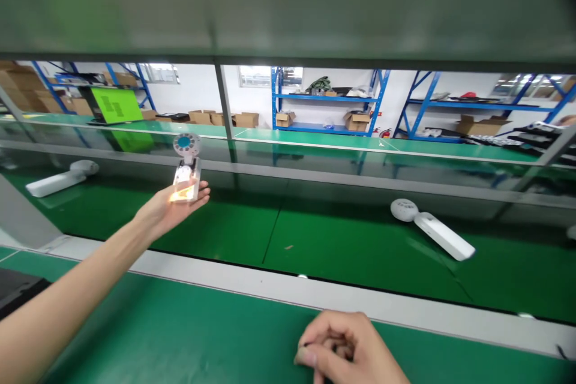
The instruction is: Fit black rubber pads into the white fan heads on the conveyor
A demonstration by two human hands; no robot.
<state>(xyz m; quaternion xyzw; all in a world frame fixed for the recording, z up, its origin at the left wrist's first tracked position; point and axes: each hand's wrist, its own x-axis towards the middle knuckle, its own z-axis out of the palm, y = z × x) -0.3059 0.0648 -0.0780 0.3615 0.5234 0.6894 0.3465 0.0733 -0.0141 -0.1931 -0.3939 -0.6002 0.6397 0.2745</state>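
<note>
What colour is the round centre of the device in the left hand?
The round centre is teal-blue; the head view shows it.

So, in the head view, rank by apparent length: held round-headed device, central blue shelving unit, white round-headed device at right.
1. Central blue shelving unit
2. White round-headed device at right
3. Held round-headed device
True sizes unsure.

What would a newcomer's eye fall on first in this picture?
Probably the pale device, its lower part bright yellow-orange, held in the left hand above the glossy green surface. Next, the bright green panel, upper left. Then the white device lying on the surface at right.
</note>
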